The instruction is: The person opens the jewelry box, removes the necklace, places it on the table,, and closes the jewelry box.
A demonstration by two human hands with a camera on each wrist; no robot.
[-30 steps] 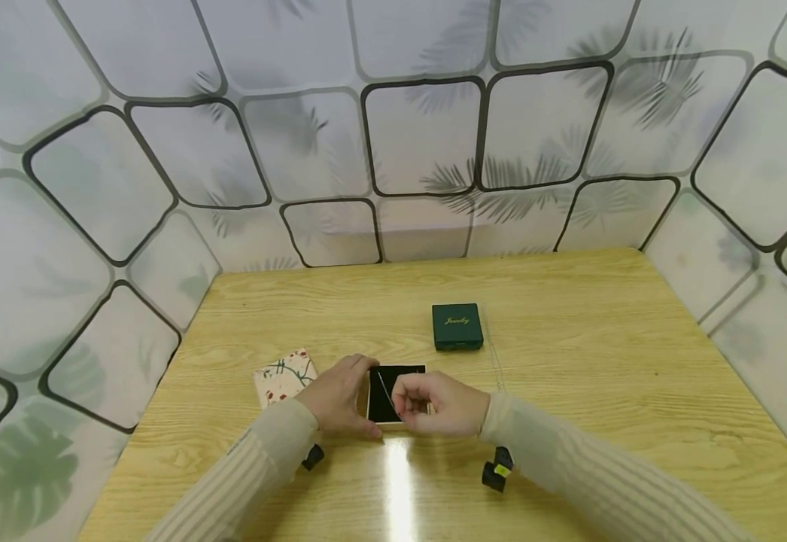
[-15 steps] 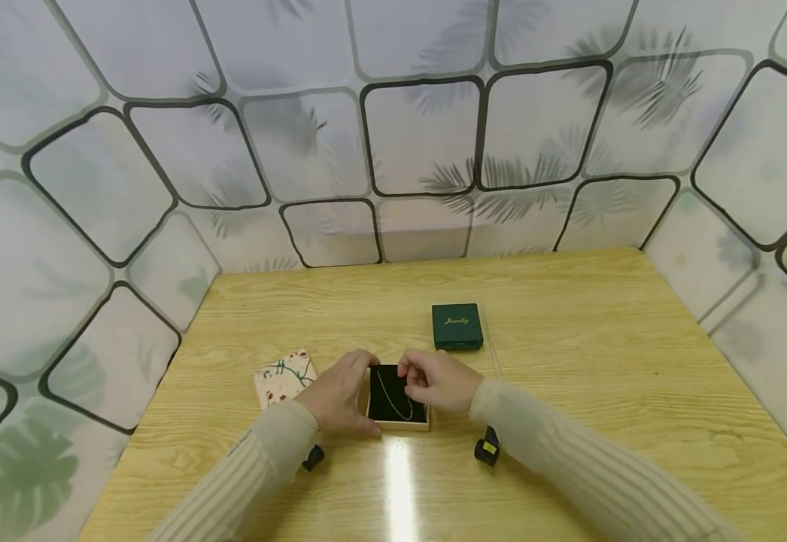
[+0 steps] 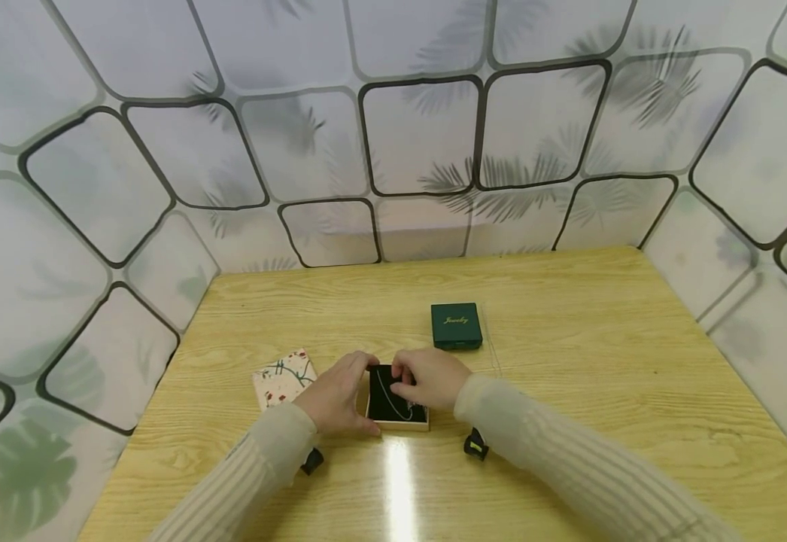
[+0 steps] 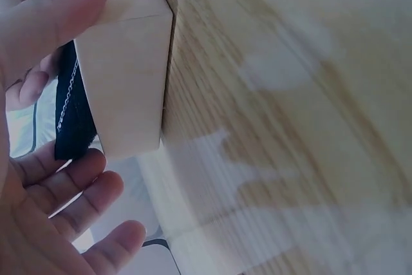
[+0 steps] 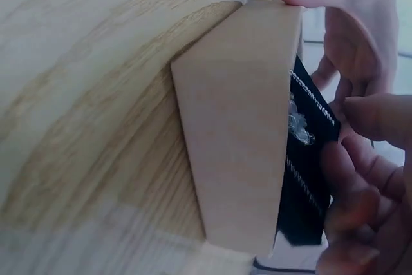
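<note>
A small pale box (image 3: pixel 403 426) with a black pad (image 3: pixel 380 405) inside stands on the table. My left hand (image 3: pixel 338 397) grips its left side, the thumb at the near corner and the fingers at the far one. Over the pad lies a silver necklace, its chain (image 4: pixel 69 98) hanging in a loop and its clear pendant (image 5: pixel 300 127) near the right side. My right hand (image 3: pixel 434 378) is over the pad's upper right part, thumb and forefinger pinching the necklace, whose chain runs up to the fingertips. The pinched end is hidden behind the fingers.
A floral-patterned square lid (image 3: pixel 284 379) lies to the left of my left hand. Behind the box is a dark green jewelry box (image 3: pixel 457 327) with gold lettering. Another thin chain (image 3: pixel 493 346) stretches over the wooden table (image 3: pixel 590 339) beside it.
My right hand has moved from the pad's lower part up to its upper right, uncovering the chain's loop and then the pendant. My left hand has stayed on the box.
</note>
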